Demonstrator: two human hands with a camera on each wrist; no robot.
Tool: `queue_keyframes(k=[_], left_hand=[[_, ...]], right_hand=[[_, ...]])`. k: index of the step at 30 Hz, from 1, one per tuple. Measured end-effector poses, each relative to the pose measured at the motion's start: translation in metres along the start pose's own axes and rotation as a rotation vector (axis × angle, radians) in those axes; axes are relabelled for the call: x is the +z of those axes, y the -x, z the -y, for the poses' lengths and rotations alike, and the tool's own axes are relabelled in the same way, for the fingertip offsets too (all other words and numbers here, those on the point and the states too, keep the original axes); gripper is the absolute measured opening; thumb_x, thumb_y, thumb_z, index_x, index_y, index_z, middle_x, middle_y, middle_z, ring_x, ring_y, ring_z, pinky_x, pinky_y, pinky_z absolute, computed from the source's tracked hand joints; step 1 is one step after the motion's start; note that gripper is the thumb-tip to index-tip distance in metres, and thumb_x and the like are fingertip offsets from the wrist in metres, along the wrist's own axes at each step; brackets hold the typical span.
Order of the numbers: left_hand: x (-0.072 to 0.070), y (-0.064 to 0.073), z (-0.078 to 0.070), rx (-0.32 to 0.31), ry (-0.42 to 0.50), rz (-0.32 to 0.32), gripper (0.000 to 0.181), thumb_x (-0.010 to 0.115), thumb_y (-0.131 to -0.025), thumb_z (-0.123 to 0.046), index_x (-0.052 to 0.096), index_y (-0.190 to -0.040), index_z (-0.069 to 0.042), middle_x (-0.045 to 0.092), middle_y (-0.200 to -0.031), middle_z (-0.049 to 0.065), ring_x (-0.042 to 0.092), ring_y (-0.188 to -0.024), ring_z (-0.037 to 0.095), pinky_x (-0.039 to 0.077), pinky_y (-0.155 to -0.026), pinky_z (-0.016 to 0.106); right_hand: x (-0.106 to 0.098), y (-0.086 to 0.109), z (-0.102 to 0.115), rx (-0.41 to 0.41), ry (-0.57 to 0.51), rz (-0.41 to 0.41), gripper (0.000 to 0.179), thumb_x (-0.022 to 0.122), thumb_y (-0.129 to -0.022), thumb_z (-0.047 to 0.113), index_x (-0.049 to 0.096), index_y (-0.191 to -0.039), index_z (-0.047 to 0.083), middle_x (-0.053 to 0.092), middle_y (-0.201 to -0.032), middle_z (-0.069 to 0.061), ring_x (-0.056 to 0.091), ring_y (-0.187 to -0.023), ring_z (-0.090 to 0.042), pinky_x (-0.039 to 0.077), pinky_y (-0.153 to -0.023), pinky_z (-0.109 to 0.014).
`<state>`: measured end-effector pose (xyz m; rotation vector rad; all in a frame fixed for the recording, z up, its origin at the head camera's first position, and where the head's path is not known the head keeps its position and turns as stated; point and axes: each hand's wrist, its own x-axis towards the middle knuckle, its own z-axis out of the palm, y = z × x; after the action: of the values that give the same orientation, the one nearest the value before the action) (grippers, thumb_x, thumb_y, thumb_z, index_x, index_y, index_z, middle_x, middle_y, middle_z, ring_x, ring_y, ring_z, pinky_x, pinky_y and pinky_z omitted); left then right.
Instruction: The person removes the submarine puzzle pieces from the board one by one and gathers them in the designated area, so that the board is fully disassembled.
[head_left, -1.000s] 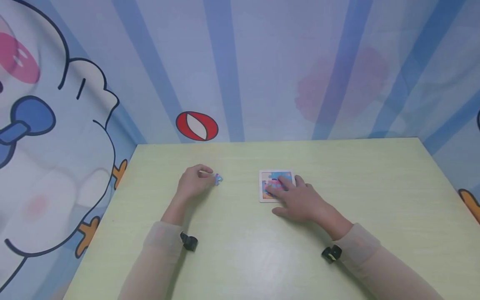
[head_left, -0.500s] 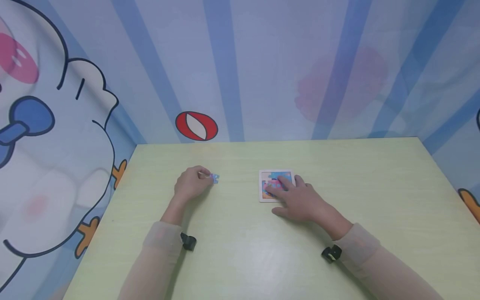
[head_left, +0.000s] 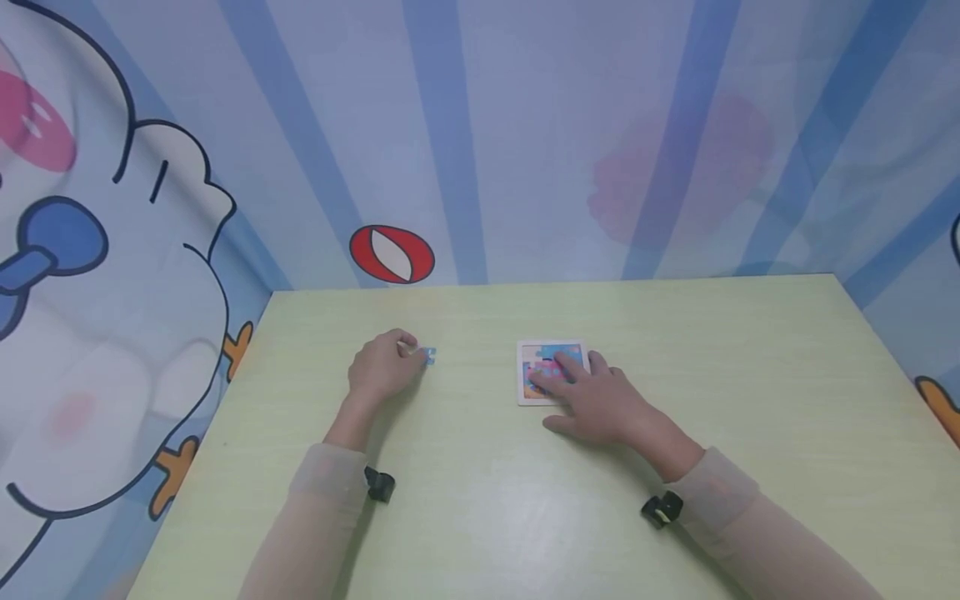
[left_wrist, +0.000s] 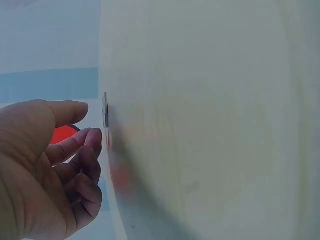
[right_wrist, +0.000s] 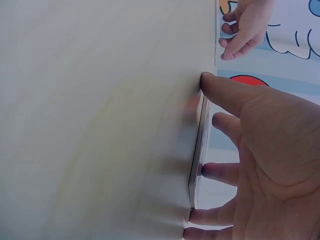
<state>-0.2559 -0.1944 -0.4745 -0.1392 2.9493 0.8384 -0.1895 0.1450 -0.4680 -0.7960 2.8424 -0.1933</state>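
A small blue puzzle piece (head_left: pixel 430 356) lies at the fingertips of my left hand (head_left: pixel 381 365), left of the table's middle. In the left wrist view the piece (left_wrist: pixel 105 110) shows edge-on, flat on the table, just beyond the thumb and loosely bent fingers; the thumb and index fingertips are apart. My right hand (head_left: pixel 600 400) rests with spread fingers on a square jigsaw puzzle (head_left: pixel 531 382) in a white frame, covering its right side. Pink and blue pieces fill much of it; a pale gap shows at upper left. In the right wrist view the thumb (right_wrist: pixel 225 92) touches the tabletop beside the frame.
The pale yellow-green table (head_left: pixel 480 517) ends at a back wall of blue striped cloth (head_left: pixel 525 150). Another printed cloth with a cartoon figure (head_left: pixel 97 350) hangs along the left side. Black wrist cameras (head_left: pixel 380 485) sit at both cuffs.
The puzzle piece has shifted slightly left and turned at the left fingertips. The left hand has drawn back a little to the left. My right hand stays on the framed puzzle.
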Motion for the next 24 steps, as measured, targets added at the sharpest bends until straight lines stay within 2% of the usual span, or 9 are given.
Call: queue_keyframes(k=[5, 8, 15, 19, 24], left_hand=[[0.001, 0.003, -0.012, 0.063, 0.044, -0.044, 0.031, 0.065, -0.1, -0.039, 0.07, -0.12, -0.016, 0.072, -0.096, 0.002, 0.066, -0.083, 0.023, 0.05, -0.077, 0.044], [0.004, 0.004, -0.023, 0.092, 0.067, -0.042, 0.029, 0.066, -0.099, -0.038, 0.071, -0.119, -0.017, 0.072, -0.095, 0.001, 0.066, -0.079, 0.022, 0.05, -0.074, 0.043], [0.021, 0.003, -0.051, 0.151, 0.093, 0.003, 0.027, 0.068, -0.099, -0.038, 0.072, -0.117, -0.019, 0.07, -0.092, -0.001, 0.065, -0.075, 0.018, 0.051, -0.07, 0.04], [0.036, 0.001, -0.069, 0.161, 0.099, 0.032, 0.027, 0.07, -0.098, -0.038, 0.073, -0.117, -0.019, 0.069, -0.089, -0.004, 0.064, -0.074, 0.016, 0.05, -0.072, 0.041], [0.051, 0.0, -0.091, 0.209, 0.124, 0.09, 0.029, 0.072, -0.096, -0.038, 0.073, -0.118, -0.018, 0.071, -0.09, -0.004, 0.064, -0.074, 0.015, 0.05, -0.071, 0.039]], right_hand=[[0.001, -0.001, -0.004, 0.023, -0.011, 0.013, 0.07, 0.061, -0.1, 0.054, 0.038, -0.162, 0.031, 0.029, -0.166, -0.021, 0.031, -0.14, -0.063, 0.039, -0.101, -0.071], [0.002, 0.0, -0.007, 0.039, -0.018, 0.009, 0.07, 0.062, -0.1, 0.052, 0.037, -0.162, 0.031, 0.029, -0.166, -0.022, 0.032, -0.139, -0.064, 0.038, -0.101, -0.071], [-0.001, 0.005, -0.012, 0.037, -0.035, -0.007, 0.069, 0.063, -0.1, 0.048, 0.039, -0.162, 0.029, 0.031, -0.164, -0.025, 0.036, -0.135, -0.063, 0.04, -0.098, -0.072], [-0.001, 0.006, -0.012, 0.04, -0.022, 0.014, 0.066, 0.06, -0.101, 0.049, 0.04, -0.161, 0.03, 0.029, -0.164, -0.026, 0.033, -0.136, -0.064, 0.04, -0.098, -0.073], [0.0, 0.006, -0.013, 0.047, -0.015, 0.039, 0.064, 0.059, -0.102, 0.05, 0.04, -0.161, 0.031, 0.027, -0.165, -0.026, 0.03, -0.138, -0.066, 0.039, -0.098, -0.074]])
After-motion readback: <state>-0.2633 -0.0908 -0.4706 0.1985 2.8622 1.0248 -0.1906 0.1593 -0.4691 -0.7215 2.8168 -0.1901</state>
